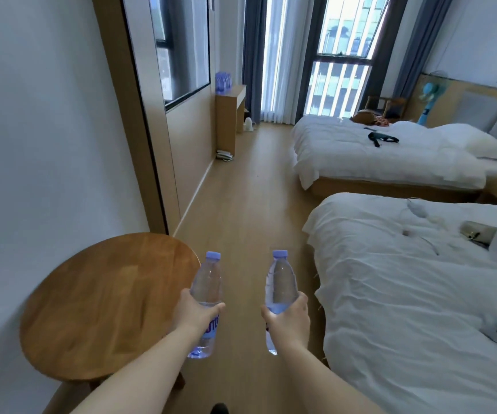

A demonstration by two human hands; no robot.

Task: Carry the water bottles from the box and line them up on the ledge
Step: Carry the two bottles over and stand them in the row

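Far down the room, against the left wall, the ledge [232, 90] already carries a cluster of bottles [223, 82], and that is where you are headed; it lies straight ahead and a little left of both hands, well apart from you. Your left grip [194, 313] is wrapped round the middle of the left bottle [206, 303], and your right grip [289, 316] is curled round the lower half of the right bottle [280, 289]. Both bottles stand close to upright, caps away from you, long axes pointing roughly up the aisle. Your left grip is on the ledge's side, so its bottle likely goes down first.

The box is not in view. The way forward is the wooden floor [241, 189], a lane between the left wall and two beds [390, 264]. The round table [103, 300] sits just beside your left arm; keep that elbow in as you pass. A phone [224, 155] lies on the floor at the foot of the ledge; mind your step there.
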